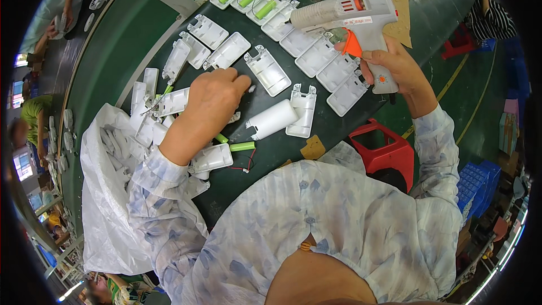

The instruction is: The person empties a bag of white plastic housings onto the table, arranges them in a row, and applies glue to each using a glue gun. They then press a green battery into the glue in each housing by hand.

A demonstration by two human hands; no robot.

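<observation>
My right hand (395, 66) grips a white hot glue gun (370, 28) by its handle, with fingers by the orange trigger (352, 44). Its nozzle points left over a slanting row of white plastic shells (297, 42). At the row's far end, green cylindrical batteries (265, 9) with thin wires lie in some shells. My left hand (214, 99) is closed, knuckles up, above the loose shells; its fingertips are partly hidden, and what they pinch, if anything, cannot be made out. Just beyond its fingers lies an open shell (227, 51), and another shell (268, 72) is to its right.
A white sack (107, 192) with more shells sits at the left of the dark green table. Near me are a rounded white cover (272, 119) and a loose green battery (243, 146). A red plastic chair (384, 152) stands right; other people work at the far left and far right.
</observation>
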